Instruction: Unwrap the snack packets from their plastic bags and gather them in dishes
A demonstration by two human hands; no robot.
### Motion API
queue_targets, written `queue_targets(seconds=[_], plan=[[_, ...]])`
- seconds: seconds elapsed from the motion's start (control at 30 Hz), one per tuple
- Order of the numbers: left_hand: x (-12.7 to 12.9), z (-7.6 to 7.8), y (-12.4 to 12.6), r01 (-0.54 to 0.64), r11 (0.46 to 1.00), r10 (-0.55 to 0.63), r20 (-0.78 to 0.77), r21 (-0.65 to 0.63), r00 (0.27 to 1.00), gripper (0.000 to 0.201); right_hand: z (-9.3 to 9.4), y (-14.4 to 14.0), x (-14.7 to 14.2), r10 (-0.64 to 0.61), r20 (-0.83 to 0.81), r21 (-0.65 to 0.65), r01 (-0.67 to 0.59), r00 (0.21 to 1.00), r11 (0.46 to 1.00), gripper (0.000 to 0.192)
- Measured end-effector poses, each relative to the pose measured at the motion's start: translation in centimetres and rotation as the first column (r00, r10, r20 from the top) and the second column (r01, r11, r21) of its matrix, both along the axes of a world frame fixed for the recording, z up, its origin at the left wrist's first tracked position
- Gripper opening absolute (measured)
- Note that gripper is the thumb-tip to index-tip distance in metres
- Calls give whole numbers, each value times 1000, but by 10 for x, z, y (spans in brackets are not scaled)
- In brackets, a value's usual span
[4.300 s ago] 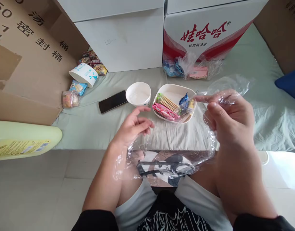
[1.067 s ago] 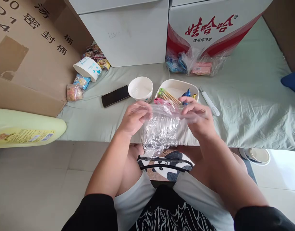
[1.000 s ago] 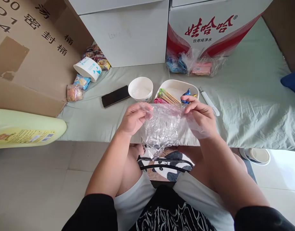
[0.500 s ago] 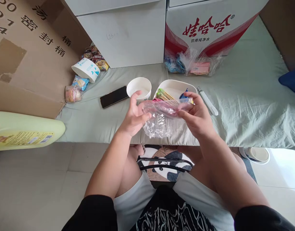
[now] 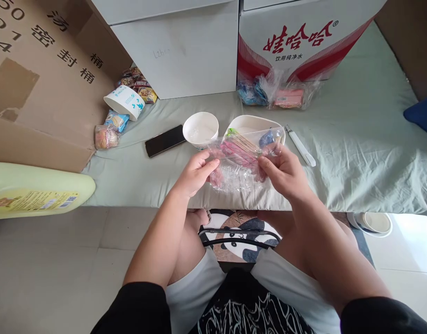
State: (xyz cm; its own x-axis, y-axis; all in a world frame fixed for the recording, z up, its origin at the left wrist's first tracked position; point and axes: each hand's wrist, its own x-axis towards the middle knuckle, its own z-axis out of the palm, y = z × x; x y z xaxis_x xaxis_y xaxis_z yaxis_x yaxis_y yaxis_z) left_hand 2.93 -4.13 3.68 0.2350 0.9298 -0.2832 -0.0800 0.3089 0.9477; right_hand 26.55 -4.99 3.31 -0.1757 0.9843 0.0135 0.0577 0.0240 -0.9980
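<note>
Stretched between both hands is a clear plastic bag [image 5: 236,178], crinkled along its lower part. My left hand [image 5: 196,172] pinches its left side between thumb and fingers. The right side is gripped by my right hand [image 5: 282,168] in the same way. Behind the bag stands a white rectangular tray [image 5: 246,121], partly covered by it. Through the film I see thin sticks [image 5: 246,143] with a green end, something pink and a small blue item; whether the pink lies in the bag or behind it I cannot tell.
A white paper bowl [image 5: 200,127] and a black phone [image 5: 164,140] lie left of the tray, a white utility knife [image 5: 300,146] right of it. Cartons [image 5: 178,55] stand behind. Wrapped snacks [image 5: 106,137] and a tipped paper cup [image 5: 124,101] sit by the brown box [image 5: 60,116].
The bag has tilted and spread flatter between my hands. My left fingers, raised and apart before, have closed onto its left side. My right fingers have curled lower behind it.
</note>
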Motion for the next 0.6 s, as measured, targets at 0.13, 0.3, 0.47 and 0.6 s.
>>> queue_targets(seconds=[0.13, 0.3, 0.47, 0.6], plan=[[-1, 7, 1, -36, 999, 32, 147, 24, 989, 24, -1, 0, 5, -12, -76, 21, 14, 997, 1000, 29], [-4, 9, 6, -48, 994, 31, 169, 98, 985, 36, 2, 2, 12, 56, -167, 25, -53, 984, 998, 54], [-6, -1, 7, -4, 973, 23, -78, 232, 997, 26, -3, 3, 14, 55, -21, -14, -56, 998, 998, 47], [-5, -10, 10, -47, 949, 81, -98, 311, 992, 33, -11, 4, 6, -59, -111, -66, 51, 992, 996, 46]])
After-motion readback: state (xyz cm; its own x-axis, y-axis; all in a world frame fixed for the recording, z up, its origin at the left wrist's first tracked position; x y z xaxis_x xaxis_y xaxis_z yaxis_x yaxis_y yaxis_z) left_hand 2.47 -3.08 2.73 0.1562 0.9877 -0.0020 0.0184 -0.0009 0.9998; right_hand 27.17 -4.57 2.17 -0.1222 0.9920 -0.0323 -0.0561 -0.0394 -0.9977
